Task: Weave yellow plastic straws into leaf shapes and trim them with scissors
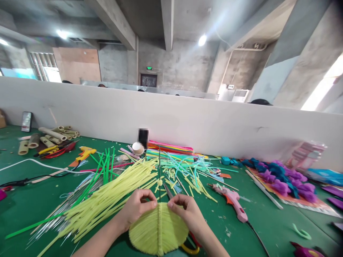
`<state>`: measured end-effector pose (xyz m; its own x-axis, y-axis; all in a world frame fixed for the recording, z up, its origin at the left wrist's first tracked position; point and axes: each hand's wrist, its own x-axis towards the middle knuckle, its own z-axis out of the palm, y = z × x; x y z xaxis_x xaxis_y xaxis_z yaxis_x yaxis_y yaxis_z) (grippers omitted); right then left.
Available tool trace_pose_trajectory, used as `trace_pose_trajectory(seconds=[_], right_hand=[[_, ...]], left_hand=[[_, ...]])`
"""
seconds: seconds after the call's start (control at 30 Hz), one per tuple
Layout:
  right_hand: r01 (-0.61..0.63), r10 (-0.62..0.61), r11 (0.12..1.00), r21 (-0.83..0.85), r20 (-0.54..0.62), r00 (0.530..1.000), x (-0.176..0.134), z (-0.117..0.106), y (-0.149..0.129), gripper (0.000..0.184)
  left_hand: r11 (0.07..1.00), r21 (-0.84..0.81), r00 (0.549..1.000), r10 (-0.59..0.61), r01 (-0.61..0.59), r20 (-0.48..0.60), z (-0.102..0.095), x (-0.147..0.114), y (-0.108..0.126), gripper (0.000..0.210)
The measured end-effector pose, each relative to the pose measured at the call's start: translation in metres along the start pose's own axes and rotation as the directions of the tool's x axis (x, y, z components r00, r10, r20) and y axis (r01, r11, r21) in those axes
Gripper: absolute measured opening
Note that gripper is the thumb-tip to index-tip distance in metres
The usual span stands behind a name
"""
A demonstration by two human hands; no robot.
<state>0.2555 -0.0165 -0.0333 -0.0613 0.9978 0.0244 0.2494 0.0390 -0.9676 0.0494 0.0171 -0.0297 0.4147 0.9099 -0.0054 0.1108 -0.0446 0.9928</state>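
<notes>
A yellow-green fuzzy leaf (146, 233), made of pipe cleaners laid along a thick middle rib, lies in front of me. Its dark thin stem (160, 167) points away from me. My left hand (142, 205) pinches the leaf's far edge just left of the stem. On the other side, my right hand (184, 210) pinches that edge with thumb and forefinger. Scissors (191, 248) lie partly hidden under the leaf and my right hand, with blades showing beyond. A big bundle of yellow-green pipe cleaners (109, 194) lies beside my left hand.
A pink glue gun (234, 203) lies to the right, its cord running toward me. Left are a yellow glue gun (86, 153), pliers (57, 151) and bamboo tubes (55, 134). Purple and blue fuzzy pieces (289, 178) sit far right. A white partition (187, 117) bounds the green table (214, 235).
</notes>
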Motion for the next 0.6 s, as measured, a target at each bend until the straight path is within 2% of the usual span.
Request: trace_pose_trajectory(seconds=[0.17,0.3,0.4,0.6], right_hand=[[-0.03,0.029,0.999,0.041,0.016,0.999,-0.001,-0.001,-0.001,0.031],[-0.092,0.071,0.974,0.208,0.105,0.992,-0.003,-0.008,-0.004,0.043],[-0.093,0.062,0.95,0.298,0.111,0.992,-0.004,-0.011,-0.004,0.047],[-0.124,0.079,0.957,0.261,0.177,0.981,-0.009,-0.004,-0.005,0.04]], left_hand=[[1.0,-0.011,1.0,-0.008,0.008,0.026,-0.001,-0.001,0.003,0.019],[0.997,-0.071,0.999,0.015,-0.012,0.037,-0.002,0.0,0.006,0.02],[0.996,-0.079,0.997,0.046,-0.041,0.059,-0.002,0.001,0.005,0.022],[0.996,-0.078,0.995,0.044,-0.037,0.085,-0.002,0.001,0.001,0.019]])
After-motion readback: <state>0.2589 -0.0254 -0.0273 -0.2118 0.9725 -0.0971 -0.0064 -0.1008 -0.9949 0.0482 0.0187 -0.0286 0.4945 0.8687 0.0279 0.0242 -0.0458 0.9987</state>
